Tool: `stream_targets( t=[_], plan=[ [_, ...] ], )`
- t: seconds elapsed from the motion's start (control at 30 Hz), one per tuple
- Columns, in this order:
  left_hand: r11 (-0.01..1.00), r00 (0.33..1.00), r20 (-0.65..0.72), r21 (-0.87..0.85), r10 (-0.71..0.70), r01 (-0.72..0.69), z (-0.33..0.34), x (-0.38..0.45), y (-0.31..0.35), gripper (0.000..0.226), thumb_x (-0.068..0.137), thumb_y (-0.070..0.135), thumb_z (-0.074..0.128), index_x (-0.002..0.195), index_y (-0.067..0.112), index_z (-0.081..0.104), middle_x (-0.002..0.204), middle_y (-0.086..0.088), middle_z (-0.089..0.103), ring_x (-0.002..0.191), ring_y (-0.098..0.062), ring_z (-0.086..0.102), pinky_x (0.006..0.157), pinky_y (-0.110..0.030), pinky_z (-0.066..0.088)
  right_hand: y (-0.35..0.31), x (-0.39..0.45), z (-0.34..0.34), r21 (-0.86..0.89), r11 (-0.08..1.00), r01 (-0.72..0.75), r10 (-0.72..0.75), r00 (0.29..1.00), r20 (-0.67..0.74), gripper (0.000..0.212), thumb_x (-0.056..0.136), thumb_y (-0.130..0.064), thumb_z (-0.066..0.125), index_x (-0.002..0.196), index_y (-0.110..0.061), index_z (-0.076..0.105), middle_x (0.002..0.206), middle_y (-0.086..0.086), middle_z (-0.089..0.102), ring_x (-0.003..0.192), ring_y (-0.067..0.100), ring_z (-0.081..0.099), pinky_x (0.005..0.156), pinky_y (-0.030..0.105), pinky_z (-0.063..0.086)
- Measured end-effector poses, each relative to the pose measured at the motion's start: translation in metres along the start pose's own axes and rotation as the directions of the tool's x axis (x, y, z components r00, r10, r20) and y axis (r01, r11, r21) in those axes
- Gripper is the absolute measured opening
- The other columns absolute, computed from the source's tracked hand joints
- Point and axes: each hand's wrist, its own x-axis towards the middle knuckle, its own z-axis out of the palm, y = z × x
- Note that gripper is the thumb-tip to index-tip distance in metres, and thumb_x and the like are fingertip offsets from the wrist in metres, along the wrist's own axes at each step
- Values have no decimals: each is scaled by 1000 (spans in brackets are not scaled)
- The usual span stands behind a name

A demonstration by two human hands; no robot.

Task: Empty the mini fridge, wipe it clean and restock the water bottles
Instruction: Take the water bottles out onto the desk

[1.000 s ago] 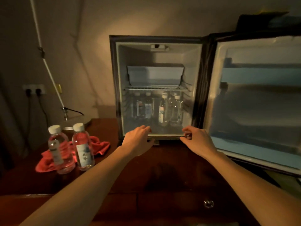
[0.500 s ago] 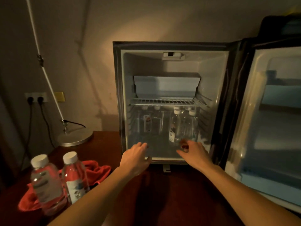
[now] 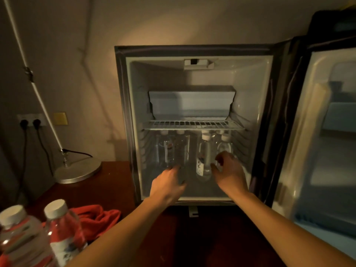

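Note:
The mini fridge [image 3: 123,112] stands open on a dark wooden table, its door [image 3: 327,141] swung out to the right. Several clear water bottles stand on its floor under a wire shelf [image 3: 192,125]: a left pair [image 3: 169,149] and a right group [image 3: 204,151]. Both hands are inside the lower compartment. My left hand [image 3: 167,182] reaches toward the left pair with relaxed fingers and holds nothing. My right hand [image 3: 229,170] has loosely curved fingers beside the front right bottle, its grip not visible. Two more bottles [image 3: 63,234] stand on the table at bottom left.
A red cloth [image 3: 96,218] lies crumpled behind the two table bottles. A lamp's round metal base [image 3: 77,170] and slanted white pole sit left of the fridge. Wall sockets [image 3: 30,122] with two plugged cables are at far left. A white box [image 3: 190,105] rests on the shelf.
Both hands have moved from the fridge's front sill into the lower compartment, close to the bottles. The view has come closer to the fridge.

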Motion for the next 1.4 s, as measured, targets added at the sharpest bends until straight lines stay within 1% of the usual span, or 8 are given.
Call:
stream_targets(
  t=[0.17,0.33,0.4,0.7,0.83,0.97,1.13,1.4],
  plan=[
    [998,1000,-3,-56,19,-19,10,14,15,49,88,44,58,132,36,39,129,-5,60,110,-33,61,90,-47,52,5,18,3,-3,998,-64,63,983,-172,62,85,-15,69,139,-4,40,141,20,42,132,35,39,106,40,35],
    [994,1000,-27,-111,10,-13,15,41,35,60,87,41,62,138,35,32,134,-6,57,116,-37,58,91,-49,51,19,34,19,-73,997,-20,9,989,-147,81,80,-12,68,147,-10,23,153,11,28,135,32,40,91,38,50],
    [994,999,-31,-109,19,-22,21,53,42,62,86,39,65,138,35,32,133,-3,57,116,-35,58,89,-49,52,23,39,26,-59,998,-32,25,993,-113,85,81,-9,64,151,-12,16,157,9,21,141,30,31,99,42,47],
    [963,999,-51,-268,-11,-3,44,98,46,73,74,37,78,130,25,33,107,5,68,105,-29,64,87,-49,53,25,50,38,33,999,-6,12,977,-214,81,76,1,65,147,-15,27,145,8,40,136,24,36,112,30,30],
    [935,997,-79,-355,-14,-15,54,110,46,81,75,26,81,140,20,34,98,1,67,96,-24,66,84,-41,54,17,49,35,-149,984,-97,77,988,-135,83,87,-15,61,153,-12,11,155,11,23,142,29,22,111,36,28],
    [887,991,-123,-461,-44,-17,60,114,46,69,78,19,82,133,18,40,80,10,61,74,-5,62,72,-30,49,14,49,32,-253,962,-98,58,985,-160,77,88,-22,62,150,-10,18,150,14,29,138,31,29,106,39,37],
    [872,990,-138,-487,-20,-50,62,113,41,74,76,21,83,135,21,39,89,0,67,80,-14,67,82,-43,57,23,54,35,-159,979,-127,113,989,-94,77,89,-27,63,150,-16,16,148,12,36,132,32,44,100,39,44],
    [897,990,-143,-439,-15,-50,46,94,37,77,72,23,85,137,26,42,107,4,68,84,-16,68,78,-32,55,20,40,22,-35,994,-108,104,990,-96,60,79,-41,66,130,-20,43,122,3,60,107,24,63,82,35,54]
  ],
)
